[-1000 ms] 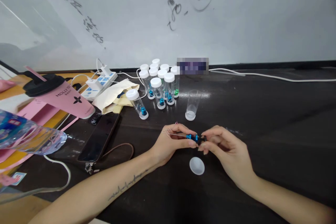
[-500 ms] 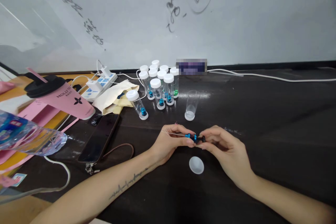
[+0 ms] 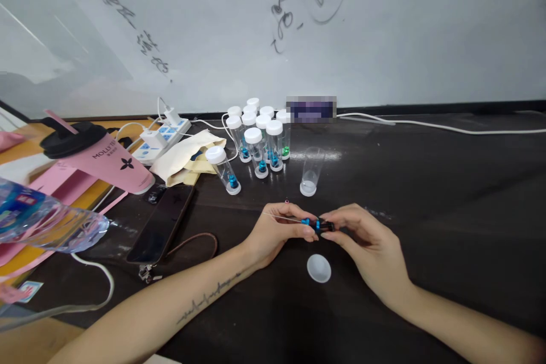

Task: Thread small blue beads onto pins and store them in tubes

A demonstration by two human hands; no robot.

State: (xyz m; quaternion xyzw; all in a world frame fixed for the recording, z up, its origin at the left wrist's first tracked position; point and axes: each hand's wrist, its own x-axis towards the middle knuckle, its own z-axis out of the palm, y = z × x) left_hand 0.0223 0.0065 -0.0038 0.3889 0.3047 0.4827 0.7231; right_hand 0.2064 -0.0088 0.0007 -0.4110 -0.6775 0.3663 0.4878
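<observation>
Between my two hands lies a small blue-and-black piece [image 3: 317,224] with a thin pale rod pointing left. My left hand [image 3: 279,230] pinches it near its blue section. The fingers of my right hand [image 3: 362,236] are closed about its black end. Just below, a round white cap [image 3: 319,268] rests on the dark table. Beyond my hands stands a clear tube [image 3: 313,173] without a top cap. Several white-capped tubes [image 3: 256,151] holding blue or green pieces are grouped at the back, and one more capped tube [image 3: 224,169] leans at their left.
On the left are a phone [image 3: 161,224], a pink cup [image 3: 106,156], a plastic bottle [image 3: 51,222] and a cloth pouch [image 3: 185,156]. A power strip [image 3: 162,141] with plugged-in chargers sits behind them. A white cable [image 3: 439,126] runs along the whiteboard's foot.
My right fingers have shifted slightly about the black end, and the piece has turned or moved a little. The cap and tubes have stayed put.
</observation>
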